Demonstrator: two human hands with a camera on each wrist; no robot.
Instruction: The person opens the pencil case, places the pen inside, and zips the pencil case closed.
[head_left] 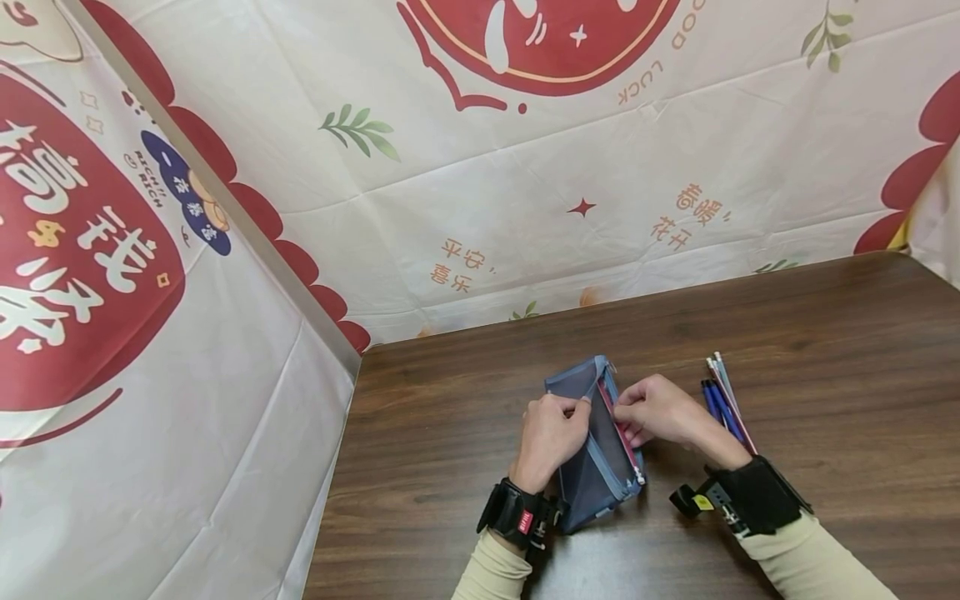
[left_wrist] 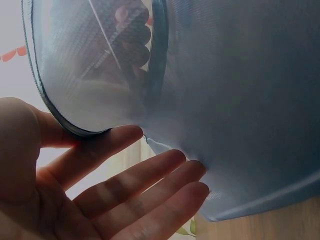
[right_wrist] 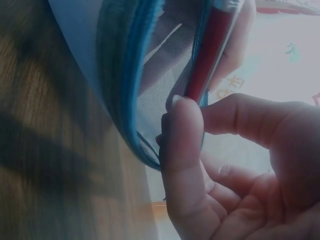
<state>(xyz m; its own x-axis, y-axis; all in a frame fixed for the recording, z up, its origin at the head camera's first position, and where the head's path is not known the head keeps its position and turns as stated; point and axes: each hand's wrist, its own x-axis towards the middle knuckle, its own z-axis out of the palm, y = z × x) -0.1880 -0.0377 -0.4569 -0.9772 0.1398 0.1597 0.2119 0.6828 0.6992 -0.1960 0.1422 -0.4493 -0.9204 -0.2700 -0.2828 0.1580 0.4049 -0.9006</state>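
A blue-grey mesh zip pouch (head_left: 585,496) lies slanted on the table, its zipped side open. My left hand (head_left: 551,429) pinches the rim of that opening between thumb and index finger; the left wrist view shows the other fingers (left_wrist: 145,210) extended against the mesh. With thumb and index finger, my right hand (head_left: 663,408) holds a red pencil (right_wrist: 212,50) at the pouch mouth. Along the opening the pencil runs lengthwise, its pale end toward the near side. Its far end is hidden by the pouch edge.
Right of the pouch, beside my right wrist, lie several blue pens (head_left: 720,407) and slim pencils (head_left: 723,375) in a loose bundle. The brown wooden table (head_left: 435,467) meets a printed white cloth (head_left: 525,233) at the back and another cloth panel (head_left: 225,375) at the left.
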